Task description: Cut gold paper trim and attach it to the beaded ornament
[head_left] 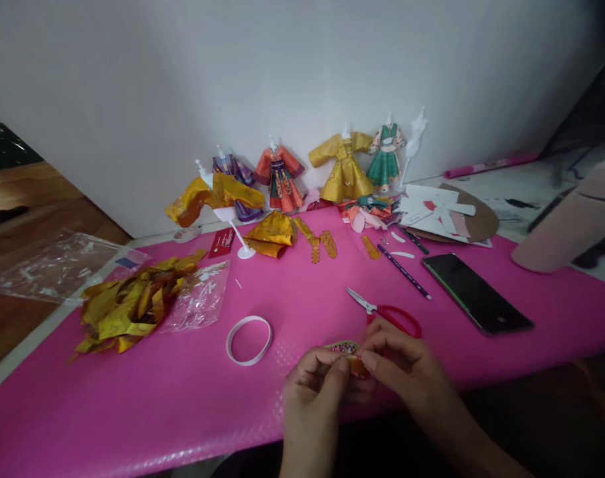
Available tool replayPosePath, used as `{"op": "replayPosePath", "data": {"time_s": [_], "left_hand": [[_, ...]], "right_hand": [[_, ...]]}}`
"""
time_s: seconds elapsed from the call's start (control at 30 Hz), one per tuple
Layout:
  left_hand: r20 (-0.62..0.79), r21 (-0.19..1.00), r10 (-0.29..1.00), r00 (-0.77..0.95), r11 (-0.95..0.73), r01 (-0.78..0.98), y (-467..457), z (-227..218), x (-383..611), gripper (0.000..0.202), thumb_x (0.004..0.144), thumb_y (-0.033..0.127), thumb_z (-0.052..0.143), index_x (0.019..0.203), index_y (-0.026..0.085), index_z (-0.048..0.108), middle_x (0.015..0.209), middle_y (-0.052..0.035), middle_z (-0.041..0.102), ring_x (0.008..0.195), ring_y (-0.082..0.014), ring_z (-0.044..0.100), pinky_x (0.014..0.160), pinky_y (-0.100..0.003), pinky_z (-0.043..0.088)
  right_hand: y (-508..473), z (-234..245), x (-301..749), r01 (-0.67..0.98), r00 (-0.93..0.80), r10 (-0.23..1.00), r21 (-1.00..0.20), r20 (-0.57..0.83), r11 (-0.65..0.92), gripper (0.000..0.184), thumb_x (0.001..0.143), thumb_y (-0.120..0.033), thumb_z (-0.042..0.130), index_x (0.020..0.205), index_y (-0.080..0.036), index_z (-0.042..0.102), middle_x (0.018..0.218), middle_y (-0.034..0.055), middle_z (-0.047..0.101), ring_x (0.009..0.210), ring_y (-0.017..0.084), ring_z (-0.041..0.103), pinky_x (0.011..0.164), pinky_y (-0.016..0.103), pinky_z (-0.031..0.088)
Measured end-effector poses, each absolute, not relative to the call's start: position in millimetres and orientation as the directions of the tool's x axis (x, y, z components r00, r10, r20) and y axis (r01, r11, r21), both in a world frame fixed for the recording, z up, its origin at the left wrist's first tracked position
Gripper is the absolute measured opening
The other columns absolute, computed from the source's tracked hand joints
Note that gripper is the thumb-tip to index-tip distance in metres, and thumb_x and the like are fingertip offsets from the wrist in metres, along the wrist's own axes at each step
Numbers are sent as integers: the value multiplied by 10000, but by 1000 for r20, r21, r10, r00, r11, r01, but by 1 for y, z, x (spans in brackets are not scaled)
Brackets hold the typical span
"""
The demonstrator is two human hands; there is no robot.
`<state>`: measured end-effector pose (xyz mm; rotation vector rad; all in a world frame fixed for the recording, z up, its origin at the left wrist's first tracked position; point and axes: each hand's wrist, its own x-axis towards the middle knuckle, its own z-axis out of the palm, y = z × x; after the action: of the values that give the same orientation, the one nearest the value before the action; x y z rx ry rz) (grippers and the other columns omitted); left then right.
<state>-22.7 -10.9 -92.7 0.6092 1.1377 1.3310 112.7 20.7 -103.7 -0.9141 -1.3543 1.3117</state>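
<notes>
— What's closest to you?

— My left hand (315, 382) and right hand (402, 362), meeting at the near edge of the counter (133, 398), which is covered in a glossy pink sheet with a fine embossed grain. The fingers (339, 368) of both hands are pinched together on a small paper piece (346, 347). It's rounded and speckled with a busy print, with an orange bit at the pinch. It sits just above the sheet, between my thumbs.

— And just past the hands?

— Scissors (386, 312) with red loop handles and bare metal blades, touching nothing. To the left lies a thin white ring (249, 340), flat on the sheet.

— Further out?

— A dark, slick phone (476, 292) lies on the right, with a slim purple pencil (404, 271) beside it. On the left is a crumpled heap of gold foil scraps (127, 305) against a clear crinkled bag (200, 299).

— At the back?

— Folded paper dresses (342, 169) on little white stands, gold, orange, green and purple, lined up along the plain white wall (282, 66).
</notes>
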Motion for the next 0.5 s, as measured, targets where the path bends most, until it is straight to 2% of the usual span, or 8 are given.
{"op": "replayPosePath", "data": {"time_s": [0.23, 0.5], "left_hand": [[-271, 887, 954, -129, 196, -417, -11, -94, -23, 243, 741, 340, 819, 693, 152, 674, 582, -14, 728, 502, -149, 697, 514, -223, 575], [-248, 901, 951, -187, 156, -404, -16, -90, -19, 193, 697, 314, 837, 747, 155, 739, 626, -10, 724, 524, -146, 691, 539, -234, 582]], "right_hand": [[20, -106, 111, -90, -178, 967, -981, 183, 170, 75, 812, -237, 685, 739, -252, 671, 751, -30, 519, 761, 166, 494, 734, 311, 391], [23, -109, 111, -39, -170, 974, -988, 151, 147, 151, 817, -213, 649, 673, -231, 605, 721, -30, 521, 733, 164, 492, 712, 309, 388]]}}
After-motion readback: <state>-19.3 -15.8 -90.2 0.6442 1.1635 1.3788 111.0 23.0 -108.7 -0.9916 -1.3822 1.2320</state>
